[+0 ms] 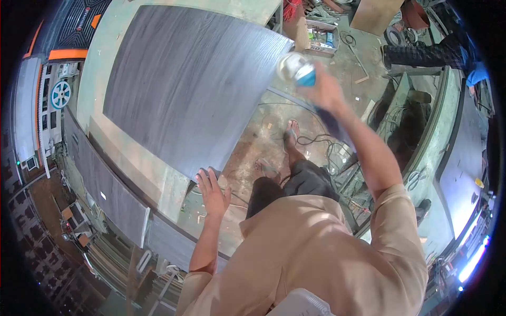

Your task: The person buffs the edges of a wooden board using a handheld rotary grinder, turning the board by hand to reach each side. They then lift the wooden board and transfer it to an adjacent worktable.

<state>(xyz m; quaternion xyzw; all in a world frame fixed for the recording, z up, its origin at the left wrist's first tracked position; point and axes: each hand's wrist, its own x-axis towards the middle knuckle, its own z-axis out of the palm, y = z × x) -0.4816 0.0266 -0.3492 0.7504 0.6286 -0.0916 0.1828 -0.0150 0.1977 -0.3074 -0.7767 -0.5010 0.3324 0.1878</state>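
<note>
A dark grey wood-grain board [195, 79] lies flat on a larger pale board [97, 89]. My left hand [213, 195] is at its near lower corner, fingers stretched out and the tips at the board's edge; whether they press on it is hard to tell. My right hand [327, 92] is wrapped round a teal-and-white handheld tool [301, 72], smeared by motion. The tool's round whitish head is beside the board's right corner. Its exact kind is not clear, and a dark part hangs below the hand.
Cables [329, 147] and scraps lie on the floor around my feet. A box of small items [321, 38] stands beyond the right corner. At right is a metal frame [437, 116], with another person's leg [421, 55] above it. An orange-and-grey machine [66, 55] stands left.
</note>
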